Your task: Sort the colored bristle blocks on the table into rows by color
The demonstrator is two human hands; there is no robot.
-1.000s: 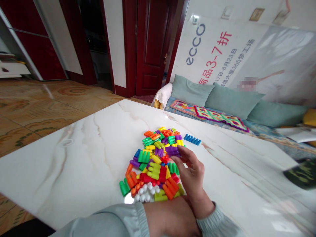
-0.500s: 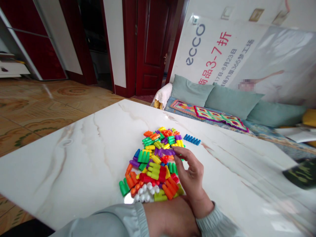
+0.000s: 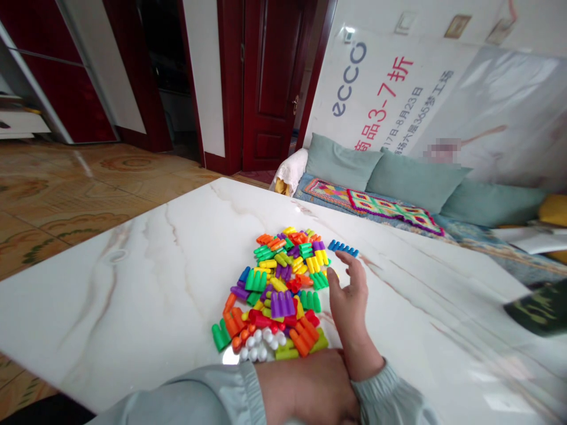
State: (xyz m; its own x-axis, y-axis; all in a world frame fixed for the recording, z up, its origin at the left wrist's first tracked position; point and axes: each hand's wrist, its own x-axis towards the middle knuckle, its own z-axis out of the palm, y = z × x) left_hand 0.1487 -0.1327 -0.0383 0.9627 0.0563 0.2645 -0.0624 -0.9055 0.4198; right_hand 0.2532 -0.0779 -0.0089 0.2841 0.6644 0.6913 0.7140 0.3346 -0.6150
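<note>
A heap of colourful plastic pieces, shaped like joined rows of rounded finger-like tubes, lies on the marble-patterned table. On top of its near part rests a purple piece. My right hand is raised just right of the heap, its fingers apart and nothing between them. Just beyond its fingertips lies a blue row piece, set apart from the others. My left hand rests at the table's near side, crossing by the right wrist; its fingers are hidden. White pieces sit close in front of it.
The white table has brown veining. A dark camouflage-patterned object stands at the right edge. Behind the table is a sofa with green cushions and a crocheted cover. A dark red door stands at the back.
The purple piece at my right fingertips has been let go and now lies nearer, on the lime piece. My right hand has moved right and opened. My left hand stays in place.
</note>
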